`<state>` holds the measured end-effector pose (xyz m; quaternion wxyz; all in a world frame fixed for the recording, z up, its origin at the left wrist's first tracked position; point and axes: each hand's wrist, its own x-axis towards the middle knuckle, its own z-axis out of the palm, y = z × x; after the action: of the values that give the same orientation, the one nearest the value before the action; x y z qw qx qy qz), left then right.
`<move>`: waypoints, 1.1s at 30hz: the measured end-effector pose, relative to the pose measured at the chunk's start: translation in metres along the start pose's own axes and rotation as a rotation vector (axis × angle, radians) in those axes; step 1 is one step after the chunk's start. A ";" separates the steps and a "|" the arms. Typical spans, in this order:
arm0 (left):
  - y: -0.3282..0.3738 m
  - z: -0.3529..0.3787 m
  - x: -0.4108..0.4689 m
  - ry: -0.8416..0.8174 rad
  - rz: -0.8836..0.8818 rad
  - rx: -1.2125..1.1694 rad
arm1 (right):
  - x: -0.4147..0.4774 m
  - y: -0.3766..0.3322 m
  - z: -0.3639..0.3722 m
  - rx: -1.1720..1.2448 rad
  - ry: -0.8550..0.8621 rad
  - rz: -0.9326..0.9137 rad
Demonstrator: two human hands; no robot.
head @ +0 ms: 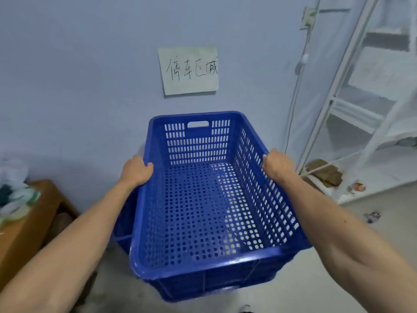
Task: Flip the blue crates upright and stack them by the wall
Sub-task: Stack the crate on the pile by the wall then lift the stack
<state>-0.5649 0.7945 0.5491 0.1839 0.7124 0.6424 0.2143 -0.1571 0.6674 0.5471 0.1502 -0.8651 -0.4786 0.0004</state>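
Note:
A blue perforated plastic crate (203, 213) sits upright in the middle of the view, open side up and empty, its far end close to the pale wall (90, 75). My left hand (136, 171) grips the crate's left rim, thumb over the edge. My right hand (276, 164) grips the right rim the same way. More blue plastic shows under the crate's near and left sides; I cannot tell whether it is a second crate. Whether the crate rests on something or hangs in my hands is not visible.
A paper sign (189, 70) with handwriting hangs on the wall above the crate. A wooden table (33, 222) with bags stands at the left. A white metal shelf rack (361, 109) stands at the right, with cardboard scraps (327, 173) at its foot. Concrete floor (316, 279) lies below.

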 end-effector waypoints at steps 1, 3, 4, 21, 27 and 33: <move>-0.012 -0.008 -0.005 0.019 -0.030 -0.011 | 0.007 -0.016 0.003 -0.002 -0.008 -0.038; -0.035 -0.024 -0.014 0.067 -0.107 -0.022 | 0.024 -0.051 0.013 0.000 -0.028 -0.110; -0.044 -0.028 -0.019 0.090 -0.139 -0.023 | 0.031 -0.064 0.018 -0.009 -0.031 -0.135; -0.092 0.016 -0.081 0.447 -0.731 -0.239 | 0.164 -0.281 0.124 -0.271 -0.228 -0.651; -0.062 0.058 -0.086 0.500 -0.795 -0.339 | 0.202 -0.326 0.140 -0.289 -0.233 -0.749; -0.027 0.112 -0.087 0.461 -0.827 -0.689 | 0.227 -0.352 0.158 -0.341 -0.255 -0.783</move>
<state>-0.5335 0.7121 0.4342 0.3290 0.2365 0.7838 0.4707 -0.3483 1.0707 0.5200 -0.0659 -0.6243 -0.7779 -0.0285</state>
